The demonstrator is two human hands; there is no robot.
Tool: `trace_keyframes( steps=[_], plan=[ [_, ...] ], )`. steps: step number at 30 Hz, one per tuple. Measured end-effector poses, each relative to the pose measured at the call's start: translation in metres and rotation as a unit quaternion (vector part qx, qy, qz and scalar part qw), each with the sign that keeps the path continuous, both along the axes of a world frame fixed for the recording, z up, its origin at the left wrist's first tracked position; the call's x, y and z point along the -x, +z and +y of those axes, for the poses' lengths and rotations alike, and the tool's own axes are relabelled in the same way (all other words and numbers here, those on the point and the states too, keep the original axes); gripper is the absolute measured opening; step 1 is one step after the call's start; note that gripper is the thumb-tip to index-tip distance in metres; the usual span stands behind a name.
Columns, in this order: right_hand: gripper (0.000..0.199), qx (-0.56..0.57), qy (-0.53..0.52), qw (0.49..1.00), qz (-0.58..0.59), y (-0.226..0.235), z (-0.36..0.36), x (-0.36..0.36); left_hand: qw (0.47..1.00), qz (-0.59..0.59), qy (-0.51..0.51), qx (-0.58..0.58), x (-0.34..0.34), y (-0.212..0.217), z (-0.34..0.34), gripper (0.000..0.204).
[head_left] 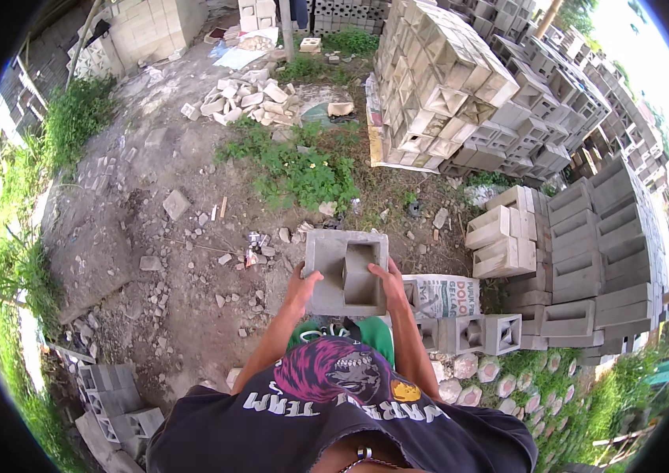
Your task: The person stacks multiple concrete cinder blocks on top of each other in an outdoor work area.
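One grey hollow concrete block (346, 270) is held in front of the person's chest, above the dirt ground (153, 260). Two hands grip it: the left hand (303, 281) clasps its left edge, the right hand (388, 280) its right edge, fingers wrapped. Its underside is hidden. One printed sack (445, 296) lies partly covered behind the right arm.

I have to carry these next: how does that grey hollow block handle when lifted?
Probably heavy: the grey hollow block takes both the left hand and right hand. It looks rigid concrete with a rough surface, so slipping seems unlikely. Broken pieces nearby suggest it would chip if dropped.
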State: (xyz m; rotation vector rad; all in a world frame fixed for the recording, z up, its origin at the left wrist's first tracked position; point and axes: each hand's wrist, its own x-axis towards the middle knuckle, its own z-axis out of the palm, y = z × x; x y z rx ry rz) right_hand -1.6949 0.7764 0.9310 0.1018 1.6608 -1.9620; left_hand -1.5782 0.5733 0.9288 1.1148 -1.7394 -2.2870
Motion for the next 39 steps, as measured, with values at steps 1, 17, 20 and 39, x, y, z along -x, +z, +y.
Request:
trace_keyframes(
  steps=[1,17,20,39],
  plan=[
    [0.062,-0.006,0.026,1.0,0.01,-0.005,-0.012,0.008,0.999,0.014,0.038,0.002,-0.003,0.001,-0.006,0.073],
    [0.07,-0.006,0.523,0.851,-0.046,-0.005,-0.237,0.013,0.848,-0.067,0.524,-0.032,-0.109,-0.001,-0.017,0.084],
    [0.061,0.005,0.605,0.796,-0.033,0.001,-0.265,-0.005,0.79,-0.05,0.611,-0.02,-0.117,-0.005,0.003,0.084],
    [0.071,-0.042,0.809,0.586,-0.031,-0.001,-0.361,-0.119,0.575,-0.039,0.816,-0.04,-0.157,0.001,0.019,0.078]
  ],
)
